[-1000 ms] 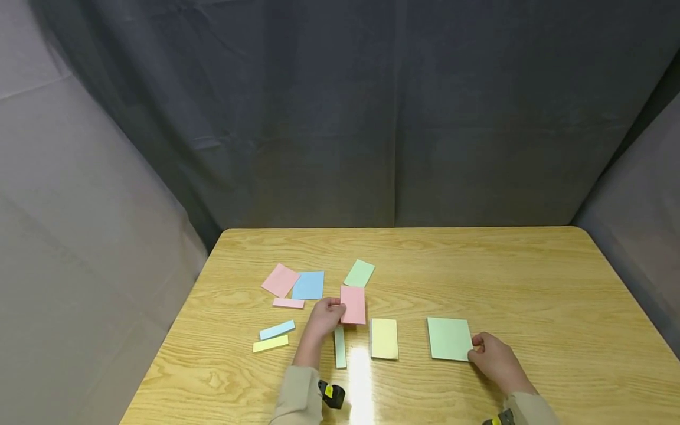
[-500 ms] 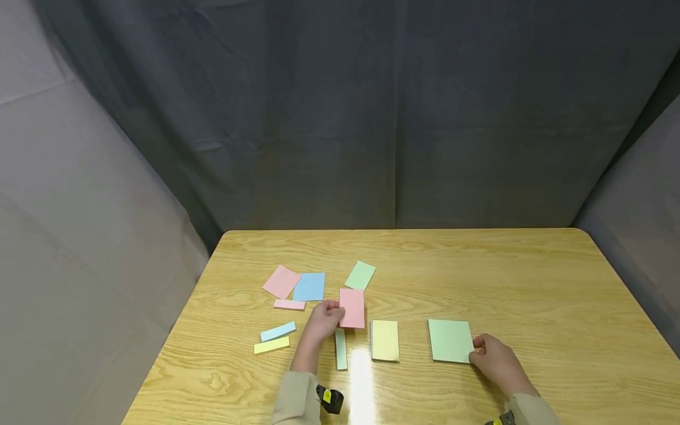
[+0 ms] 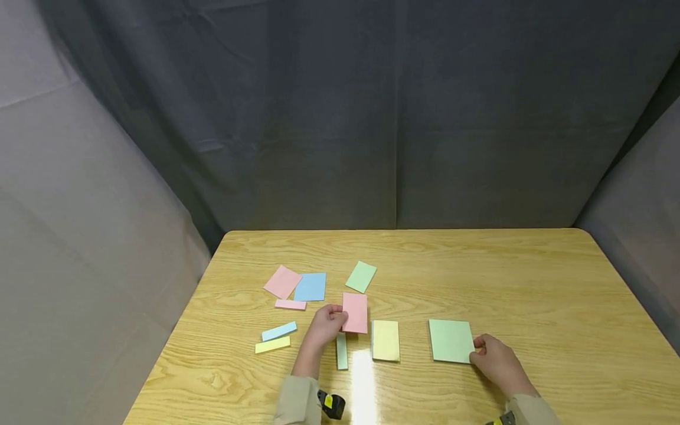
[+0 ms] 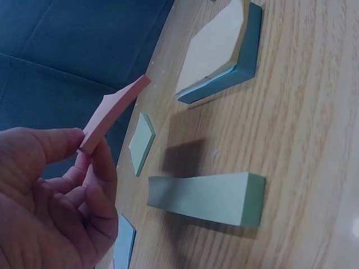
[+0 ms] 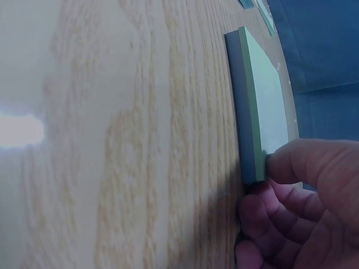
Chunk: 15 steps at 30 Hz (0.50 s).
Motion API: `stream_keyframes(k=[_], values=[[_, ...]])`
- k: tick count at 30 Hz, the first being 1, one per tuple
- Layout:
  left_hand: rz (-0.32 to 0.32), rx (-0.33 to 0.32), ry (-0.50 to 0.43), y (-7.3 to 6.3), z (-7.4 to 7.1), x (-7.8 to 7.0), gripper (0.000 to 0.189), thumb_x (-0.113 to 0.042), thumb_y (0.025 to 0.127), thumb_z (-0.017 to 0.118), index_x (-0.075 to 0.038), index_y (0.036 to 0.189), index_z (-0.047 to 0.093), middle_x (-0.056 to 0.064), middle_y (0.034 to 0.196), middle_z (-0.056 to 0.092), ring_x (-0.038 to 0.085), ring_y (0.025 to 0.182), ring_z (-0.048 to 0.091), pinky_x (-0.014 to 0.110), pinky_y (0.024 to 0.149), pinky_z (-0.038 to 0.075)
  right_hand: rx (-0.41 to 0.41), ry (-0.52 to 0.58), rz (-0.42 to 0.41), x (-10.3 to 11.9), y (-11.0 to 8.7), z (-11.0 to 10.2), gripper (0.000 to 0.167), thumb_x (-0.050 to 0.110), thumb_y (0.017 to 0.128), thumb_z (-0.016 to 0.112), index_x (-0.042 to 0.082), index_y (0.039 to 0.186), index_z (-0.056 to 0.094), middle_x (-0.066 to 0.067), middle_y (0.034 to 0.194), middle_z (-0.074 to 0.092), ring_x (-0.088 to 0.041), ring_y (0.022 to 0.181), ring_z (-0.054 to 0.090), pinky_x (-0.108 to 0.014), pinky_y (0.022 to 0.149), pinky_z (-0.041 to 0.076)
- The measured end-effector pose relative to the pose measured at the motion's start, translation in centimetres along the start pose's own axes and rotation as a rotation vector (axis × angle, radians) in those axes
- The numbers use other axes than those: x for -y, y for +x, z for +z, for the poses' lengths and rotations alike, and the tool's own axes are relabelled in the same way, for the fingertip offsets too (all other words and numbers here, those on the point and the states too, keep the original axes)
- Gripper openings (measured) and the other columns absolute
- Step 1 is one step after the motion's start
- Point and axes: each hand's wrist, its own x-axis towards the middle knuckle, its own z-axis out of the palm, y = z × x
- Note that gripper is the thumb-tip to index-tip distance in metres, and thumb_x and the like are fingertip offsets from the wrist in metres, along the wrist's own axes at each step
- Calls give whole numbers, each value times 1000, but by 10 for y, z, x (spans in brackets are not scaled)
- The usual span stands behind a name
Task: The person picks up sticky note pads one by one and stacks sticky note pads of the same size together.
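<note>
My left hand (image 3: 325, 327) pinches a pink sticky note pad (image 3: 355, 313) by its left edge, thumb on top. In the left wrist view the pink pad (image 4: 115, 112) is held above the table, over a narrow green sticky note pad (image 4: 207, 196). To its right lies a yellow sticky note pad (image 3: 385, 341), stacked on a blue one (image 4: 247, 73). My right hand (image 3: 496, 363) pinches the right edge of a square green sticky note pad (image 3: 451, 341). Beneath that green pad the right wrist view shows a blue pad (image 5: 238, 106).
Pink (image 3: 283, 282) and blue (image 3: 310, 287) square pads lie at the back left, beside a narrow pink pad (image 3: 290, 305). Narrow blue (image 3: 278, 331) and yellow (image 3: 273, 345) pads sit nearer. A small green pad (image 3: 361, 277) lies behind the held pink one. Dark curtain (image 3: 395, 118) hangs behind the table.
My left hand has brought the pink pad slightly toward me and, lately, a little to the right. The right hand stays on the green pad's edge.
</note>
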Motion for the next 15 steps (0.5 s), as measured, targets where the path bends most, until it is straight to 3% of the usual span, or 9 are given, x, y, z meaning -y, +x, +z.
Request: stream_keyframes(k=[15], values=[[21, 43, 19, -4, 6, -5, 29, -11, 89, 51, 11, 108, 50, 7, 74, 53, 13, 65, 49, 38, 65, 46, -6, 0, 3, 0, 0, 0, 32, 6, 76, 52, -12, 101, 50, -9, 77, 51, -22, 69, 46, -37, 61, 40]])
